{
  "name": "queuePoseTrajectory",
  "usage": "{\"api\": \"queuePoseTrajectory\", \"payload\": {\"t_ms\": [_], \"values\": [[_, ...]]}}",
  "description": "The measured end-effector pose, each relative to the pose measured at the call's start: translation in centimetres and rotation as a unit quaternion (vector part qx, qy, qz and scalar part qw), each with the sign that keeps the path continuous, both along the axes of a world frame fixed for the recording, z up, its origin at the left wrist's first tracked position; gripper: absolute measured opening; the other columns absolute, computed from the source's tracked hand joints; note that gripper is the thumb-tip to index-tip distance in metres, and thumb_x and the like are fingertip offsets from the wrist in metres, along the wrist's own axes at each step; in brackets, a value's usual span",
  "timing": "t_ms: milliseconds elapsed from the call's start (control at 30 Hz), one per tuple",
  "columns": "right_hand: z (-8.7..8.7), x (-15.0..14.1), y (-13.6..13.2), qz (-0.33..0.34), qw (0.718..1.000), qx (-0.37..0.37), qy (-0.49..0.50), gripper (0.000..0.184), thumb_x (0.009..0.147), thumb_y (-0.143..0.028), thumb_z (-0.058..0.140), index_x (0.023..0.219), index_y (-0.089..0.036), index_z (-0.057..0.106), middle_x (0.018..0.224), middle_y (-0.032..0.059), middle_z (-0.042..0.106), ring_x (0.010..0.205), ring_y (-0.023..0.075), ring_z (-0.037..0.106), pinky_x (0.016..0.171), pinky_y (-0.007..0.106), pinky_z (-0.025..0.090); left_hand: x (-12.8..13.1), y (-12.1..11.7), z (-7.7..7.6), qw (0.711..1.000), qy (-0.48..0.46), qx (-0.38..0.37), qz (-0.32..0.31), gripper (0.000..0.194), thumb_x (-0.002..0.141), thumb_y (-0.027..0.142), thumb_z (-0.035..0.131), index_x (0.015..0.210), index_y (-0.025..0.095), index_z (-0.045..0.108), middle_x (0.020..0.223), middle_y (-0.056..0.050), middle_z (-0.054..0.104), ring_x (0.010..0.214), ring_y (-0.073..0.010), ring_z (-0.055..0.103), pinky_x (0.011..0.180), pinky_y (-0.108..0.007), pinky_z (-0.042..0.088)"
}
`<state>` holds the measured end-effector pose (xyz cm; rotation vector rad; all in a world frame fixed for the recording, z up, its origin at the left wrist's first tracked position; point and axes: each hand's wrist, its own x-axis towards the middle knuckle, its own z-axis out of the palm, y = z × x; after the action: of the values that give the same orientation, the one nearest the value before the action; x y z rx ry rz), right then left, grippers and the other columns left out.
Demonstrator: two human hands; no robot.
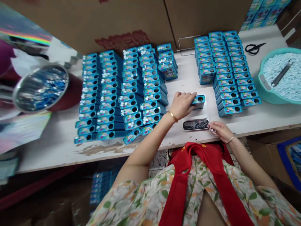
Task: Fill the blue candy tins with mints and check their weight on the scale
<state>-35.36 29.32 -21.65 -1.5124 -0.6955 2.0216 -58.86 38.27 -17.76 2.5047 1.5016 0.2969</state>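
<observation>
My left hand [182, 103] grips a small blue box [198, 101] with a round hole in its top, which sits on the white platform of a digital scale [196, 121]. My right hand [219, 130] rests on the table just right of the scale's dark display, fingers curled and pinched together; what they hold is too small to make out. Rows of the same blue boxes holding white pieces [122, 91] lie to the left. Rows of boxes with open dark holes [225, 69] lie to the right.
A teal basin of pale blue tablets [281, 77] with a metal scoop stands at the right edge. Black scissors [254, 48] lie behind it. A steel bowl of blue pieces [41, 88] sits at the left. Cardboard cartons [131, 22] wall the back.
</observation>
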Motion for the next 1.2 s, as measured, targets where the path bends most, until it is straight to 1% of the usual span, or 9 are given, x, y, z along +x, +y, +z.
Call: {"api": "queuePoseTrajectory", "payload": {"t_ms": [67,233,433,600,733,800,900,1000,1200], "values": [[-1.0,0.5,-1.0,-0.027,1.000,-0.009,0.003,0.059,0.049,-0.058,0.088,0.079,-0.011,0.066,0.064,-0.0027,0.053,0.045,0.0008,0.035,0.039,0.015,0.010,1.1,3.2,0.2,0.999,0.030,-0.011,-0.029,0.048,0.093,0.036,0.056,0.136,0.016,0.053,0.120,-0.014,0.065,0.108,-0.0316,0.058,0.093,-0.043,0.041],[-2.0,0.8,-1.8,-0.060,0.998,-0.010,-0.006,0.059,0.049,-0.058,0.086,0.078,-0.012,0.064,0.062,-0.0035,0.051,0.044,0.0011,0.034,0.040,0.015,0.012,4.5,9.2,-0.6,0.999,0.020,0.037,0.001,0.044,0.092,0.036,0.057,0.131,0.016,0.055,0.122,-0.015,0.061,0.109,-0.0327,0.056,0.092,-0.043,0.040],[-3.1,0.6,-0.9,-0.071,0.997,-0.001,-0.037,0.063,0.055,-0.061,0.083,0.094,-0.015,0.067,0.062,-0.0040,0.052,0.045,0.0027,0.034,0.040,0.015,0.017,6.3,11.6,-3.2,0.997,0.036,0.056,0.026,0.055,0.088,0.037,0.064,0.136,0.016,0.051,0.133,-0.017,0.056,0.121,-0.0366,0.050,0.096,-0.045,0.035],[-4.5,1.7,0.7,-0.023,0.987,0.089,-0.131,0.065,0.067,-0.061,0.076,0.112,-0.015,0.071,0.068,0.0014,0.063,0.051,0.0087,0.047,0.044,0.021,0.034,1.5,12.7,-3.4,0.989,0.000,0.102,0.111,0.050,0.092,0.041,0.059,0.136,0.019,0.049,0.139,-0.015,0.052,0.126,-0.0334,0.046,0.100,-0.045,0.033],[-5.5,1.8,2.4,0.059,0.972,0.164,-0.160,0.059,0.072,-0.055,0.073,0.116,-0.015,0.074,0.105,0.0105,0.074,0.087,0.0221,0.067,0.077,0.034,0.056,-4.6,15.4,-3.4,0.965,0.019,0.077,0.249,0.037,0.087,0.027,0.065,0.121,0.014,0.056,0.137,-0.013,0.051,0.125,-0.0303,0.041,0.105,-0.050,0.031],[-5.7,1.3,3.1,0.081,0.967,0.186,-0.156,0.057,0.073,-0.053,0.071,0.115,-0.015,0.075,0.116,0.0109,0.072,0.103,0.0275,0.067,0.093,0.041,0.054,-6.7,16.5,-4.0,0.966,0.039,0.051,0.252,0.033,0.082,0.021,0.069,0.112,0.012,0.059,0.138,-0.015,0.050,0.127,-0.0321,0.039,0.108,-0.054,0.030],[-5.8,0.1,4.0,0.093,0.963,0.201,-0.156,0.055,0.074,-0.051,0.070,0.116,-0.015,0.075,0.117,0.0104,0.072,0.107,0.0298,0.067,0.100,0.045,0.051,-8.2,17.2,-4.7,0.977,0.019,0.057,0.206,0.017,0.081,0.017,0.064,0.098,0.015,0.064,0.136,-0.014,0.053,0.132,-0.0358,0.037,0.111,-0.060,0.026],[-5.8,-1.4,4.4,0.114,0.957,0.212,-0.160,0.052,0.075,-0.047,0.068,0.114,-0.014,0.075,0.110,0.0098,0.074,0.102,0.0282,0.068,0.098,0.043,0.052,-8.1,16.4,-3.4,0.984,0.002,0.061,0.169,0.012,0.082,0.015,0.058,0.091,0.018,0.065,0.127,-0.011,0.058,0.133,-0.0360,0.041,0.115,-0.062,0.023],[-4.8,-2.5,3.7,0.039,0.958,0.219,-0.181,0.052,0.073,-0.053,0.070,0.107,-0.015,0.071,0.079,0.0042,0.066,0.063,0.0136,0.057,0.062,0.027,0.050,-5.5,9.7,4.0,0.995,0.070,-0.002,0.075,0.015,0.086,0.020,0.056,0.093,0.012,0.067,0.109,-0.011,0.058,0.114,-0.0347,0.058,0.102,-0.055,0.042]]}}
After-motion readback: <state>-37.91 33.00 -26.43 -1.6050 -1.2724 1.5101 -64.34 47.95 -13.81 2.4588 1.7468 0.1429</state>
